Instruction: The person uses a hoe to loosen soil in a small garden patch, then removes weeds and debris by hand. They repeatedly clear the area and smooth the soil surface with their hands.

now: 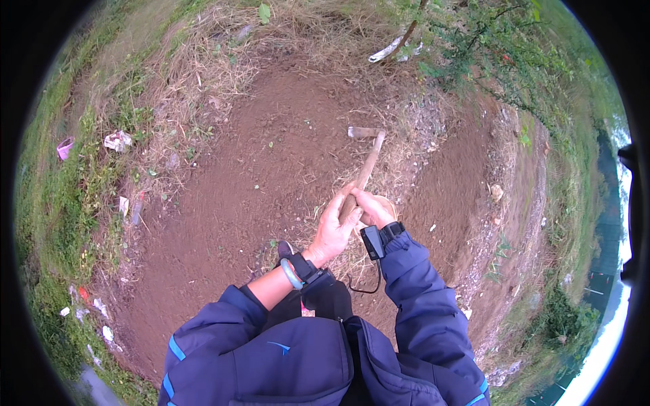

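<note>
Both my hands are on the wooden handle of a hoe point(370, 164), held out in front of my body. The handle slants up and slightly right, and the flat metal blade at its far end points left over the soil. My left hand point(330, 230) is closed round the lower handle. Close beside it, my right hand point(374, 208) also closes on the handle, with the fingers partly hidden. A pale, rounded thing shows behind my right hand; I cannot make out what it is.
Bare brown soil point(223, 203) spreads to the left, with another strip point(447, 196) to the right. Dry grass point(210, 54) borders it. A thin-trunked shrub point(474, 47) leans in at the far right. Litter, including a pink container point(65, 148), lies among weeds at left.
</note>
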Action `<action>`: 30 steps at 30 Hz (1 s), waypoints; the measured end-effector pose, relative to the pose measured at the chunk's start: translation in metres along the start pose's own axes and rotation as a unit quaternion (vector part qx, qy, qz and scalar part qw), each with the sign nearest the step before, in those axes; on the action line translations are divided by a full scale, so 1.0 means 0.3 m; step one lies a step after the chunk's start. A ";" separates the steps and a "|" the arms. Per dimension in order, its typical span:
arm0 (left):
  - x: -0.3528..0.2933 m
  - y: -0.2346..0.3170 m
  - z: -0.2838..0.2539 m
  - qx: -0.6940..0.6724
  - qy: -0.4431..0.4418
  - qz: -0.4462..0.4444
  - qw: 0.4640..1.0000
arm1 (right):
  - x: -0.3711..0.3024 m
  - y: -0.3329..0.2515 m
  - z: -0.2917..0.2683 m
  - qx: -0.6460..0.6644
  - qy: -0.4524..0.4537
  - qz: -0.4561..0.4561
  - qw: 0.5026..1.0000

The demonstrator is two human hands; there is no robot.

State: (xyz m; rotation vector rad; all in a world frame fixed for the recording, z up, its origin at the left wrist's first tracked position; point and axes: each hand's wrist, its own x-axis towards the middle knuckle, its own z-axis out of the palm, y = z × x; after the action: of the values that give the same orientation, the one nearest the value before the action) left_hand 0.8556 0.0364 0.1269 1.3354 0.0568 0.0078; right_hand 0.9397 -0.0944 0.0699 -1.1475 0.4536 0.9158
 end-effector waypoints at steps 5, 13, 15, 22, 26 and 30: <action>0.083 0.075 0.053 0.011 0.020 0.022 0.999 | -0.007 -0.110 0.021 -0.023 0.047 0.022 0.998; 0.165 0.134 0.000 0.038 0.138 -0.019 0.990 | 0.145 -0.133 0.045 -0.060 -0.046 0.077 0.994; 0.183 0.145 -0.037 0.080 0.163 -0.011 0.983 | 0.172 -0.128 0.048 -0.047 -0.025 0.081 0.995; 0.182 0.124 -0.149 0.158 0.251 -0.078 0.952 | 0.376 -0.111 -0.112 0.061 0.006 0.132 0.989; 0.164 0.111 -0.175 0.149 0.266 -0.073 0.950 | 0.558 -0.061 -0.174 0.041 0.065 0.125 0.989; 0.092 0.074 -0.172 0.120 0.277 -0.104 0.948 | 0.674 0.033 -0.192 0.019 0.088 0.102 0.991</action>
State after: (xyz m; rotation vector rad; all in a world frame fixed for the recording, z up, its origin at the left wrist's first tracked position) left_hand 0.8813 0.0928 0.1354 1.5307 0.6941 0.2033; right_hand 1.0552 -0.0686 -0.1041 -1.1662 0.7408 0.9818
